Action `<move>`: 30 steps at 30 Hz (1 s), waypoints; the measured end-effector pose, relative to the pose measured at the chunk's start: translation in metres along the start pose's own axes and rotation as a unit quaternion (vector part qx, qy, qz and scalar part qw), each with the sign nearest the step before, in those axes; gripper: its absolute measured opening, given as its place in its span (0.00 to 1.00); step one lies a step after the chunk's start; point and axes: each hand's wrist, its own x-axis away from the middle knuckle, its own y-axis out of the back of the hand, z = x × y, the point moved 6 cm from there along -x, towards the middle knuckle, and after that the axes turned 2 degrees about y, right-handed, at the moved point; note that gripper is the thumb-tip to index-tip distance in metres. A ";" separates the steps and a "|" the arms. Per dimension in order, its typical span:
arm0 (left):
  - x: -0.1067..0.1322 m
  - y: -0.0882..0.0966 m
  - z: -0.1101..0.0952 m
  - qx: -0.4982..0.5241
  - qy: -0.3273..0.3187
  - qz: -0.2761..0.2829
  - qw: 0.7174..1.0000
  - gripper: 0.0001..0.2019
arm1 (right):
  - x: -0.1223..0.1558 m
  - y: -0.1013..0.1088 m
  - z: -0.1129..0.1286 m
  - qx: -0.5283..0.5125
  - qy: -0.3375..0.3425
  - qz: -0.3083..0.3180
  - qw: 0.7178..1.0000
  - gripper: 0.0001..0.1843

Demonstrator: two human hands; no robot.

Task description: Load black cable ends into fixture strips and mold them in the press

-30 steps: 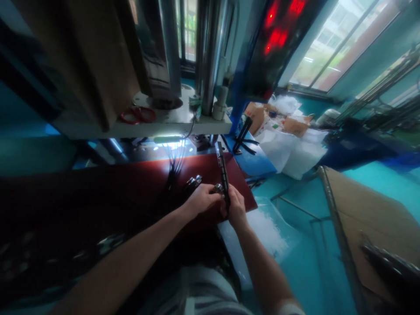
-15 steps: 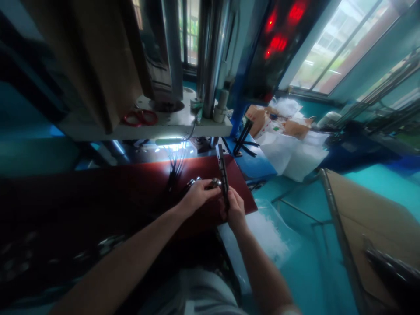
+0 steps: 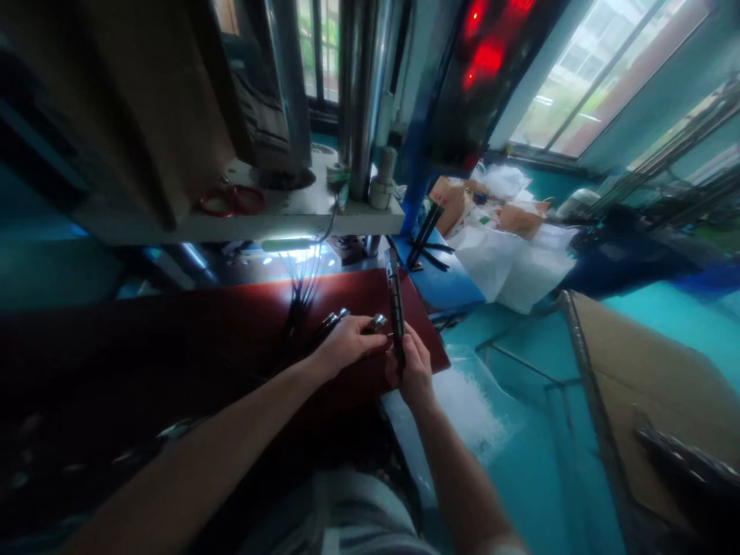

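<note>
My right hand (image 3: 412, 368) is wrapped round the near end of a long black strip-like holder (image 3: 395, 304) that points away from me over the dark red table (image 3: 243, 316). My left hand (image 3: 344, 344) is closed beside it, pinching a small metal connector (image 3: 378, 321) at the end of a black cable, close to the holder. Two more metal-tipped cable ends (image 3: 334, 317) lie just beyond my left hand. Their black cables (image 3: 301, 297) run back toward the machine.
A press-like machine with a white platform (image 3: 243, 223) and steel columns (image 3: 361, 92) stands behind the table, red rings (image 3: 231, 200) on it. A blue block (image 3: 445, 281), white bags (image 3: 509, 266) and cardboard lie right. A clear bag (image 3: 468, 401) sits by my knee.
The view has shifted slightly. My left hand has moved the metal connector a little along the holder; my right hand keeps its grip on the black holder.
</note>
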 end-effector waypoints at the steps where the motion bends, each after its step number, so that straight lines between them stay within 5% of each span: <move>1: -0.001 0.000 0.001 -0.007 -0.008 -0.002 1.000 0.09 | 0.000 0.000 0.000 0.000 -0.001 0.000 1.000 0.29; 13: -0.003 0.001 0.000 -0.018 -0.030 -0.033 0.999 0.08 | -0.004 -0.004 0.006 0.131 0.061 0.007 0.989 0.26; 22: -0.006 0.022 -0.003 0.041 0.007 -0.047 0.998 0.10 | -0.001 -0.002 -0.002 0.029 -0.017 -0.004 0.999 0.29; 30: -0.004 0.015 -0.011 -0.023 -0.004 -0.033 0.999 0.10 | -0.001 -0.002 -0.002 0.027 -0.010 0.017 0.999 0.28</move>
